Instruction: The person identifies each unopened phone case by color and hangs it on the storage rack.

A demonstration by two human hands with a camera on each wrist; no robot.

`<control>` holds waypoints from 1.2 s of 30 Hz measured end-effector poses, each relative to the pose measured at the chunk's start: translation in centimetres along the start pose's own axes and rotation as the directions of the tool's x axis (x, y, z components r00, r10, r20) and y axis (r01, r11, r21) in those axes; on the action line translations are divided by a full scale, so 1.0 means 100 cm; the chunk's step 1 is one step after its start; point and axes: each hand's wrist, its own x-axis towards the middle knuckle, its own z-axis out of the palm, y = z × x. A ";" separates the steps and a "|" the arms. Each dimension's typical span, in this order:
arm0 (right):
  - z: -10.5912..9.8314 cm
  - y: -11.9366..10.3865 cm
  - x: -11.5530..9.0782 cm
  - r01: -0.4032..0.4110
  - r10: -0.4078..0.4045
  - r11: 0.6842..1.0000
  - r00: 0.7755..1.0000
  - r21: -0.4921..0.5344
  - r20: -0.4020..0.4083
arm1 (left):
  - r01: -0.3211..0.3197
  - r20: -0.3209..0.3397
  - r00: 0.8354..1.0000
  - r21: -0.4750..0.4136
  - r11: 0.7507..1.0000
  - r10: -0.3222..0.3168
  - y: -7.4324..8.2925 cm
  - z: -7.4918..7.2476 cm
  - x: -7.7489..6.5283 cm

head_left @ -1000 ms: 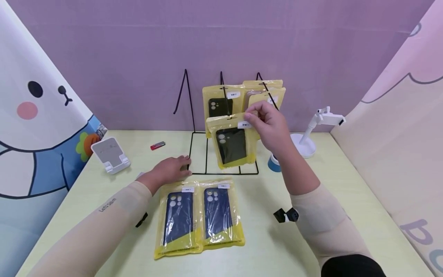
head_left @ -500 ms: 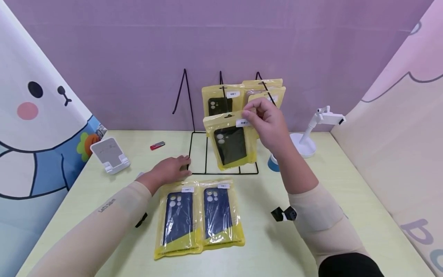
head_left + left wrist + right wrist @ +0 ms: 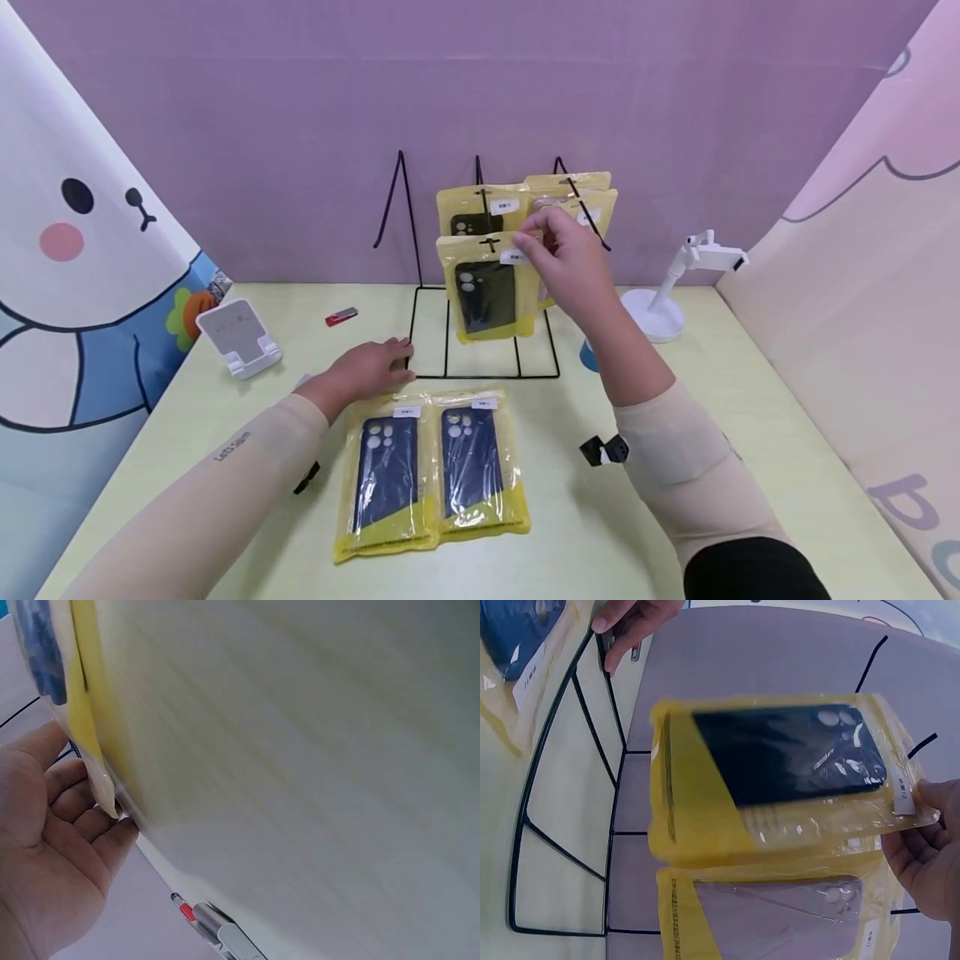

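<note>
My right hand [image 3: 573, 271] pinches the upper right corner of a yellow zip pouch with a dark phone case [image 3: 487, 296] inside. The pouch hangs upright before the middle hook of a black wire rack [image 3: 487, 377], its hanging slot right at the hook's tip. Behind it, another dark phone case pouch [image 3: 468, 200] hangs on that hook. Pouches with a pinkish phone case [image 3: 795, 915] hang on the right hook. My left hand [image 3: 363, 369] holds the left rail of the rack's base, thumb and fingers about the wire.
Two pouches with blue phone cases [image 3: 386, 467] lie side by side before the rack. A red USB stick [image 3: 342, 317] and a white phone stand [image 3: 243, 337] are at left. Right of the rack stand a white arm stand [image 3: 660, 312] and a blue round object [image 3: 588, 357], partly hidden.
My right hand has moved the pouch slightly up, left and toward the rack, bringing its slot to the middle hook's tip. My left hand stays on the rack.
</note>
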 end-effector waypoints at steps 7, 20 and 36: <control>0.003 0.002 0.009 0.006 -0.005 0.993 1.000 -0.120 0.007 | -0.005 0.003 1.000 -0.001 1.000 0.005 -0.002 0.002 0.000; 0.011 0.002 0.022 -0.001 -0.010 0.959 0.999 -0.283 -0.038 | -0.002 0.004 1.000 -0.003 1.000 0.002 0.000 0.002 0.001; 0.014 0.002 0.033 0.003 -0.019 0.938 0.999 -0.347 -0.043 | 0.007 0.004 1.000 -0.003 1.000 -0.007 0.000 0.000 0.002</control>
